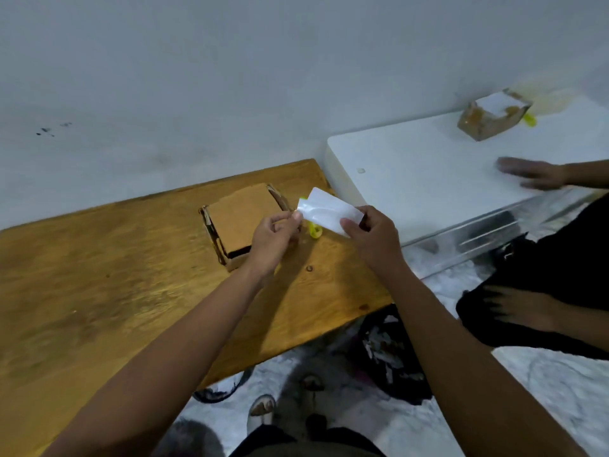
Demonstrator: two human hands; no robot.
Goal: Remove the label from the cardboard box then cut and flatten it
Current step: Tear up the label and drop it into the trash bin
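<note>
A small brown cardboard box [242, 216] lies on the wooden table [108, 268], its bare top face up and its edges ragged. Just above its right side I hold a white label [326, 209] between both hands. My left hand [275, 235] pinches the label's left end. My right hand [369, 235] pinches its right end. A yellow-handled tool [315, 231] lies on the table under the label, mostly hidden.
A white table [428, 173] adjoins on the right; another person's hand [530, 174] rests on it. A second cardboard box [492, 118] with a white label stands at its far end. A black bag of scraps [389, 354] sits on the floor below.
</note>
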